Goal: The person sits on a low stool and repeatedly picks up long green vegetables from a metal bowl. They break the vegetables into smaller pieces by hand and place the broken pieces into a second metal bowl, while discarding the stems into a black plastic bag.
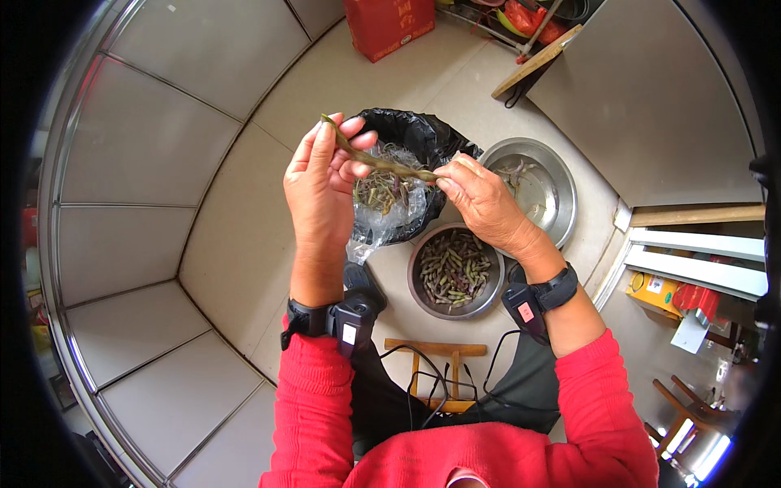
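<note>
A long green-purple bean pod point(390, 166) is stretched between my two hands above a bin lined with a black plastic bag point(421, 131). Thumb and fingers of my left hand point(326, 165) pinch the pod near its upper end. My right hand point(482, 198) grips its other end in the fingertips. Stringy plant scraps point(381, 189) and clear plastic lie in the bag. Below my right hand, a metal bowl point(417, 293) holds many short pod pieces point(454, 268). A larger metal basin point(564, 207), partly behind my right hand, contains a few pale pods or scraps.
A wooden stool or chair part point(436, 348) and black cables are between my legs. A red box point(390, 27) stands on the tiled floor beyond the bin. Grey panels point(131, 146) curve along the left; a large grey cabinet or appliance point(647, 110) stands at the right.
</note>
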